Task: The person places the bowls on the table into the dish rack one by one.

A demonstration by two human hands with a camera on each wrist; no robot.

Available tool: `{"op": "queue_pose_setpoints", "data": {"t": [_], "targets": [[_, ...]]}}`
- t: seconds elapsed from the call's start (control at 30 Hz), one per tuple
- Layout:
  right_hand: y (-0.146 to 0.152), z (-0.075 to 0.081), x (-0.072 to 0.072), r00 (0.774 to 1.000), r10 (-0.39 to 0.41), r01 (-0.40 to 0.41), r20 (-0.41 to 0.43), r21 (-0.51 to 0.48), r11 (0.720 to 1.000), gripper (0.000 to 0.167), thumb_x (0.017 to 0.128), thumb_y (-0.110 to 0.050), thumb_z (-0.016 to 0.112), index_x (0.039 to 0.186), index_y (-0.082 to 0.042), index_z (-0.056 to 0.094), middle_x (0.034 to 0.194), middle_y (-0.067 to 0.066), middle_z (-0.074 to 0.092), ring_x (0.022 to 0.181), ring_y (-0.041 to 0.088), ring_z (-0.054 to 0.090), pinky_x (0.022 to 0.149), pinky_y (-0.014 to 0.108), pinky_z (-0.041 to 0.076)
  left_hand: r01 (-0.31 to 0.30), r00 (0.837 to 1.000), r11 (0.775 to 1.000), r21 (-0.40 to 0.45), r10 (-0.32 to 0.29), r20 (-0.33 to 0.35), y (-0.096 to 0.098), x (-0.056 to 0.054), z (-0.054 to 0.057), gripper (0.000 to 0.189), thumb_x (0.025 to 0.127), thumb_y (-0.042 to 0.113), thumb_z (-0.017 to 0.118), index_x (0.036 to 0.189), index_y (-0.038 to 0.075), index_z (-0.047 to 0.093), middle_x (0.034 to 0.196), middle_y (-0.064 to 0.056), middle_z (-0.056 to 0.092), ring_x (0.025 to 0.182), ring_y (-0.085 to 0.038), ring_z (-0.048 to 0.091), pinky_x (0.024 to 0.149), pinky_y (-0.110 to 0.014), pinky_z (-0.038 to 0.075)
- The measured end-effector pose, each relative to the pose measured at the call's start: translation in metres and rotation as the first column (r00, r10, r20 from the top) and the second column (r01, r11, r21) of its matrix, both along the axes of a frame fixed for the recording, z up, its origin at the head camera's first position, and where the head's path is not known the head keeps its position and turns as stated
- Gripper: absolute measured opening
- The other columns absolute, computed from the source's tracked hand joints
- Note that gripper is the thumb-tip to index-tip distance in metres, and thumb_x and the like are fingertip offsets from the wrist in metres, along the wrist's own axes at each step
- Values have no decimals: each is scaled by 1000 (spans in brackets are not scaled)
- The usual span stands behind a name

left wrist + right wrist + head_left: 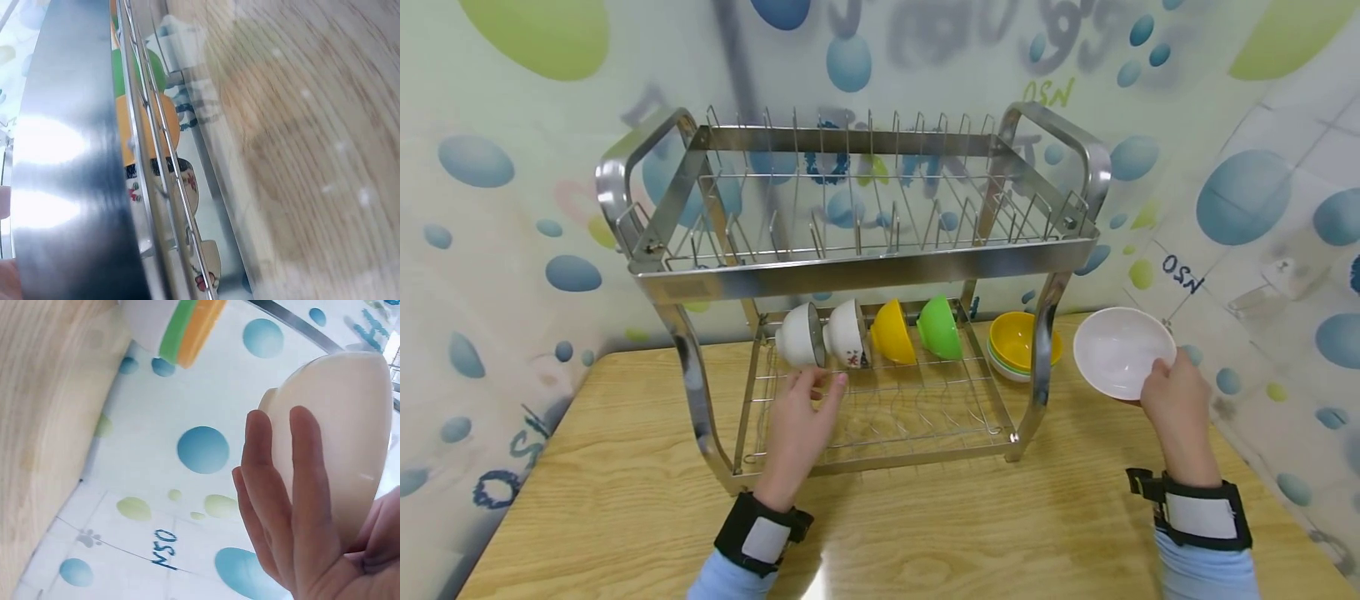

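Observation:
My right hand (1176,398) holds a white bowl (1118,352) by its rim, right of the rack and above the table. In the right wrist view, its fingers (307,462) spread along the outside of that bowl (350,425). My left hand (801,421) reaches over the lower tier of the metal dish rack (872,275), thumb and fingers apart, holding nothing. Just beyond its fingertips, two white bowls (801,333), a yellow bowl (891,333) and a green bowl (940,327) stand tilted on edge in a row. Only bits of the left fingers show in the left wrist view.
A stack with a yellow bowl (1011,340) on top, green and white ones beneath, stands beside the rack's right leg. Wire dividers line the upper tier (850,271). Patterned walls (1232,275) border the wooden table (940,533) at the back and right.

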State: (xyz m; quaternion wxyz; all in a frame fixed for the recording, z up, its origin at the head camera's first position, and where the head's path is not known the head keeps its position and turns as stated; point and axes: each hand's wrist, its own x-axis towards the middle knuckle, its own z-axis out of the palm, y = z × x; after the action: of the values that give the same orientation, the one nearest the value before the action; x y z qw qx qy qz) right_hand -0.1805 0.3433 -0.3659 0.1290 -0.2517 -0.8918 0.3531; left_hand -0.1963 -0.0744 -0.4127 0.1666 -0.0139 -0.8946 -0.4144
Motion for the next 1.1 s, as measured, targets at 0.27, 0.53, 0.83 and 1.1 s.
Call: {"op": "queue_pose_setpoints", "data": {"t": [0.27,0.53,0.83,1.1], "targets": [[-15,17,13,1000,-27,27,-14,12,1000,50,103,-17,19,143,12,20,130,41,40,102,48,50,78,55,51,33,999,998,54,-32,-20,5,-1,0,40,92,41,59,110,5,64,102,-14,61,89,-27,60,70,-36,50],[-29,35,29,1000,16,-16,-4,72,997,49,102,-17,23,139,14,27,120,42,46,93,49,57,60,45,54,38,999,996,86,-39,11,8,-1,3,45,93,47,55,112,7,64,103,-12,62,89,-28,61,73,-37,50],[-51,42,49,984,158,-147,-82,125,981,47,102,-18,30,137,13,35,111,39,54,79,42,62,53,38,53,42,997,994,104,-49,63,14,-2,7,43,93,48,54,110,11,65,102,-7,65,88,-23,61,76,-37,51],[-71,42,53,952,282,-262,-119,160,952,45,100,-17,33,132,14,42,107,37,58,73,34,61,51,30,47,53,995,991,123,-63,72,20,-2,9,39,93,46,55,107,12,66,101,-8,64,88,-22,61,76,-37,52]]}}
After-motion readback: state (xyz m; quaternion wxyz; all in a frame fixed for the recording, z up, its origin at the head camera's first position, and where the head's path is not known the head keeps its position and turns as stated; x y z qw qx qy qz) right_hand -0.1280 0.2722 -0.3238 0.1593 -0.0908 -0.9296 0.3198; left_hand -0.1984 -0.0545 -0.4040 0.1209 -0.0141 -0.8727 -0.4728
